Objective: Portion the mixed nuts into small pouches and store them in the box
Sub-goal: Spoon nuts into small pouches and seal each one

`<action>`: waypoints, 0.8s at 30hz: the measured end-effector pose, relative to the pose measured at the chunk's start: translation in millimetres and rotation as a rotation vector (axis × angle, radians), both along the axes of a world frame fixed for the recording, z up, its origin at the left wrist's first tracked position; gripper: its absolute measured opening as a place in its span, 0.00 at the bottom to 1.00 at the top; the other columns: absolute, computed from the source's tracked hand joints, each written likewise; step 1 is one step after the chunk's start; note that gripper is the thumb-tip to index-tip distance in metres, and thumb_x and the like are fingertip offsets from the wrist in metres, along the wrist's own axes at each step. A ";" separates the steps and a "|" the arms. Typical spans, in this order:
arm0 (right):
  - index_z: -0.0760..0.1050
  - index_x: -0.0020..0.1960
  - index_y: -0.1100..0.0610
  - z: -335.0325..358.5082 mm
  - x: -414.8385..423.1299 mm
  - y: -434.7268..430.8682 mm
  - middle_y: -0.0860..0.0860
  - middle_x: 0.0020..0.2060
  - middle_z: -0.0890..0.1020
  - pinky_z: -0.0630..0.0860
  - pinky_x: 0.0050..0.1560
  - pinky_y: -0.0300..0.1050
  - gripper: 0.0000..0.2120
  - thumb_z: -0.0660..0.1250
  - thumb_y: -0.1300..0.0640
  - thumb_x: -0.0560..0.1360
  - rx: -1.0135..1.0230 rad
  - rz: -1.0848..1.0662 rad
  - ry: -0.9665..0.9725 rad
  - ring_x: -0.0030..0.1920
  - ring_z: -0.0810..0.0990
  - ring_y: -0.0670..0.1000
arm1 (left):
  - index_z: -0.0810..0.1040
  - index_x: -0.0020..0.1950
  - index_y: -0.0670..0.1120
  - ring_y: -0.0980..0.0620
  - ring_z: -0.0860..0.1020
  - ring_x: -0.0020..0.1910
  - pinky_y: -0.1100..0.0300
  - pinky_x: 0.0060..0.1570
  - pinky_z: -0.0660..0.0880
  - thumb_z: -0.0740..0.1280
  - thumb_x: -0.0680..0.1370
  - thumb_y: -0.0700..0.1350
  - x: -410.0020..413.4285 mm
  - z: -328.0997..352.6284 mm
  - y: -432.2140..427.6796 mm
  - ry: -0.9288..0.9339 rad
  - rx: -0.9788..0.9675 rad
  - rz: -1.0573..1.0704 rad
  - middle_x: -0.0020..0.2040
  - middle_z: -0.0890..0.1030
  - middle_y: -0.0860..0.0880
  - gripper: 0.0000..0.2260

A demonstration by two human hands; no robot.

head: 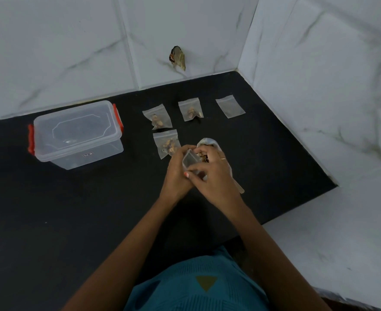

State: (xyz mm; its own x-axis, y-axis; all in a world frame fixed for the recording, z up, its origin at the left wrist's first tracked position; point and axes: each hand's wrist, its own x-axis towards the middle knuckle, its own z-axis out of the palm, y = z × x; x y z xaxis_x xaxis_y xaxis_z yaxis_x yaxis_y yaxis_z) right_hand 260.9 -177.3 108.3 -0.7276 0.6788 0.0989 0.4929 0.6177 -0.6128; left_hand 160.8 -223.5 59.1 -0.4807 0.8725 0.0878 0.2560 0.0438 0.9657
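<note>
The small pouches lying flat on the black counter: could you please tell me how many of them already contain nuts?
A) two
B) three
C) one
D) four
B: three look filled, the far-left pouch, the middle pouch and the near pouch; the far-right pouch is empty.

On the black tabletop (72, 209), the left hand (176, 176) and right hand (216, 178) together hold a small clear pouch (190, 162) with its mouth open, over a larger bag of nuts (207, 142). Just left of the hands lies a filled pouch (167, 143). Farther back are a second filled pouch (157, 117), a third filled pouch (191, 110) and, far right, an empty pouch (230, 106). A clear lidded box (77, 133) with red latches stands well apart on the left.
</note>
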 end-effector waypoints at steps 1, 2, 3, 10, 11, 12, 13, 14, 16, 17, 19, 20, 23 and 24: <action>0.81 0.52 0.56 -0.9 0.5 0.2 0.49 0.65 0.69 0.66 0.67 0.49 0.10 0.69 0.55 0.73 0.010 0.006 0.000 0.67 0.63 0.47 | 0.69 0.58 0.53 0.56 0.77 0.53 0.55 0.53 0.77 0.69 0.69 0.48 -0.2 0.8 0.2 -0.020 0.007 0.020 0.54 0.76 0.53 0.20; 0.81 0.53 0.56 -1.9 1.1 0.9 0.50 0.64 0.70 0.65 0.67 0.47 0.10 0.69 0.55 0.73 0.014 0.007 0.019 0.66 0.64 0.47 | 0.69 0.57 0.52 0.58 0.77 0.50 0.59 0.51 0.77 0.69 0.70 0.45 0.0 1.7 0.5 -0.043 0.018 0.038 0.52 0.76 0.54 0.18; 0.81 0.53 0.57 -2.2 1.7 1.5 0.50 0.63 0.71 0.65 0.66 0.42 0.10 0.69 0.56 0.73 0.009 0.003 0.052 0.65 0.65 0.46 | 0.70 0.56 0.52 0.61 0.77 0.49 0.62 0.49 0.76 0.70 0.71 0.42 0.0 2.7 0.2 -0.064 0.027 0.050 0.50 0.77 0.56 0.17; 0.81 0.49 0.61 -2.1 12.1 16.8 0.47 0.48 0.76 0.66 0.51 0.22 0.06 0.69 0.62 0.72 -0.125 -0.110 0.245 0.47 0.72 0.37 | 0.72 0.52 0.54 0.62 0.77 0.50 0.69 0.48 0.73 0.74 0.69 0.42 -3.0 -1.6 -2.6 -0.120 0.098 0.017 0.50 0.77 0.54 0.17; 0.81 0.48 0.61 -2.9 15.8 20.3 0.46 0.47 0.76 0.67 0.49 0.22 0.06 0.69 0.62 0.72 -0.159 -0.141 0.262 0.46 0.73 0.37 | 0.72 0.52 0.54 0.63 0.76 0.50 0.70 0.49 0.72 0.74 0.68 0.43 -3.6 -3.1 -3.2 -0.113 0.098 0.009 0.50 0.77 0.54 0.18; 0.81 0.49 0.61 -4.4 20.3 24.4 0.47 0.46 0.77 0.69 0.48 0.23 0.06 0.69 0.62 0.72 -0.191 -0.174 0.253 0.45 0.74 0.37 | 0.71 0.52 0.53 0.64 0.76 0.51 0.72 0.49 0.71 0.75 0.67 0.41 -4.2 -4.6 -3.5 -0.108 0.093 -0.002 0.51 0.76 0.53 0.19; 0.80 0.50 0.60 -6.8 25.8 29.0 0.47 0.47 0.77 0.70 0.46 0.24 0.06 0.68 0.62 0.73 -0.223 -0.207 0.217 0.45 0.74 0.38 | 0.71 0.52 0.52 0.66 0.75 0.52 0.73 0.50 0.70 0.75 0.67 0.38 -4.9 -6.4 -4.3 -0.104 0.076 -0.011 0.51 0.76 0.53 0.20; 0.79 0.51 0.59 -9.8 31.7 33.7 0.48 0.48 0.77 0.70 0.44 0.25 0.07 0.68 0.61 0.73 -0.256 -0.239 0.162 0.44 0.74 0.38 | 0.70 0.53 0.52 0.67 0.74 0.52 0.74 0.50 0.70 0.75 0.67 0.35 -5.3 -7.6 -5.0 -0.109 0.057 -0.018 0.52 0.75 0.53 0.22; 0.78 0.53 0.57 -18.0 44.4 41.6 0.49 0.50 0.76 0.69 0.40 0.28 0.08 0.67 0.60 0.74 -0.271 -0.300 0.027 0.44 0.73 0.39 | 0.67 0.56 0.54 0.71 0.73 0.52 0.77 0.50 0.69 0.74 0.67 0.35 -6.6 -11.7 -6.7 -0.118 0.011 -0.015 0.53 0.74 0.54 0.25; 0.78 0.53 0.57 -22.4 50.5 44.6 0.50 0.51 0.76 0.68 0.41 0.29 0.08 0.66 0.60 0.74 -0.248 -0.330 -0.039 0.46 0.72 0.40 | 0.66 0.57 0.55 0.73 0.71 0.52 0.79 0.50 0.68 0.74 0.67 0.35 -7.1 -14.4 -7.7 -0.112 -0.018 -0.004 0.55 0.72 0.58 0.27; 0.77 0.53 0.56 -30.2 61.2 48.6 0.51 0.53 0.76 0.69 0.47 0.34 0.08 0.66 0.59 0.74 -0.208 -0.392 -0.157 0.49 0.73 0.43 | 0.63 0.62 0.57 0.74 0.68 0.55 0.81 0.50 0.65 0.74 0.68 0.38 -8.4 -19.2 -9.1 -0.099 -0.076 0.005 0.58 0.66 0.65 0.30; 0.77 0.55 0.56 -34.1 65.7 50.0 0.51 0.55 0.76 0.70 0.49 0.38 0.09 0.66 0.59 0.74 -0.209 -0.423 -0.209 0.51 0.74 0.45 | 0.64 0.63 0.57 0.72 0.67 0.56 0.81 0.50 0.65 0.74 0.69 0.38 -8.5 -21.6 -8.8 -0.097 -0.107 -0.003 0.59 0.66 0.64 0.30; 0.74 0.60 0.56 -43.8 73.7 51.1 0.53 0.57 0.76 0.71 0.51 0.42 0.15 0.68 0.57 0.74 -0.306 -0.493 -0.310 0.54 0.75 0.49 | 0.69 0.60 0.55 0.67 0.71 0.52 0.79 0.45 0.69 0.74 0.69 0.39 -8.0 -26.8 -6.8 -0.096 -0.188 -0.035 0.56 0.71 0.61 0.24; 0.74 0.61 0.56 -47.4 75.4 51.6 0.53 0.57 0.77 0.72 0.52 0.43 0.16 0.68 0.56 0.74 -0.349 -0.509 -0.316 0.54 0.76 0.50 | 0.70 0.59 0.54 0.67 0.72 0.51 0.78 0.43 0.70 0.74 0.69 0.39 -7.1 -28.1 -5.3 -0.101 -0.203 -0.042 0.54 0.71 0.61 0.22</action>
State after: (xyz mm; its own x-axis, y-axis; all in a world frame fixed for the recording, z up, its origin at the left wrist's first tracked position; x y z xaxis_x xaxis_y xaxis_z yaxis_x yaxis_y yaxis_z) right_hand 336.3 -125.7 60.8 -0.2683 0.8971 -0.3510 0.8565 0.0553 -0.5132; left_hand 153.7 -228.8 31.0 -0.4408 0.8869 -0.1383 0.1640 0.2311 0.9590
